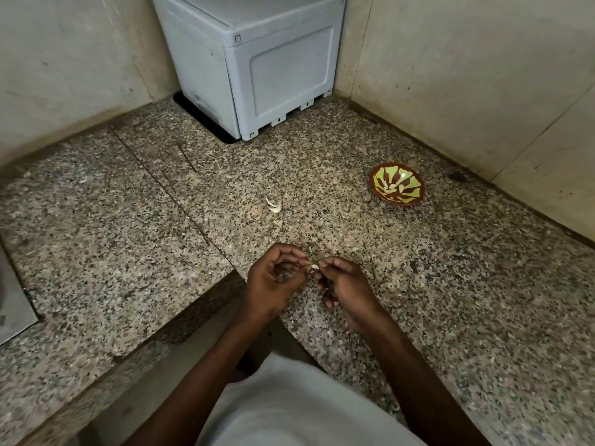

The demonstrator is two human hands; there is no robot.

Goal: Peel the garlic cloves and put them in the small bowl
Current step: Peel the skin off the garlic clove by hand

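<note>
A small pale garlic clove (314, 268) sits between my two hands, just above the counter's inner corner. My left hand (273, 281) pinches it from the left with curled fingers, and my right hand (346, 284) pinches it from the right with thumb and forefinger. Another garlic clove with loose skin (274, 206) lies on the counter farther away. The small bowl (398, 185), brown-rimmed with a green and brown pattern, stands at the right; pale peeled pieces lie inside it.
The speckled granite counter (450, 284) wraps round a corner with tiled walls behind. A grey plastic box (257, 66) stands in the far corner. A metal edge (13, 300) shows at the far left.
</note>
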